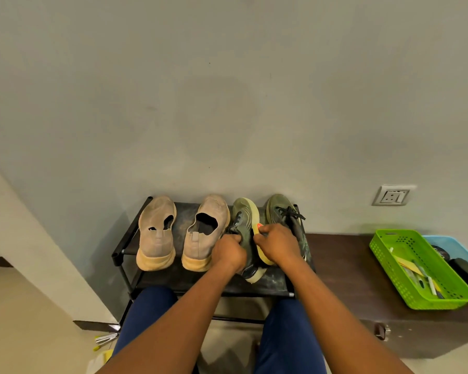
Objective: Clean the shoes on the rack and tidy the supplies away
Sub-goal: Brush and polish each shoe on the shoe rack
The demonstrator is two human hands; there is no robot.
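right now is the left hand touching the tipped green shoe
Touching. The head view shows the left hand with fingers curled on the tipped green shoe at its collar, no gap between them.

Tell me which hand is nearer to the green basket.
Right. The right hand grips the tilted green sneaker on the rack, on the side toward the green basket; the left hand holds the same sneaker farther away.

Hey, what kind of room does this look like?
Probably a home entryway or hallway: a low black metal shoe rack against a plain wall, a white wall socket low down, and a green plastic basket of supplies.
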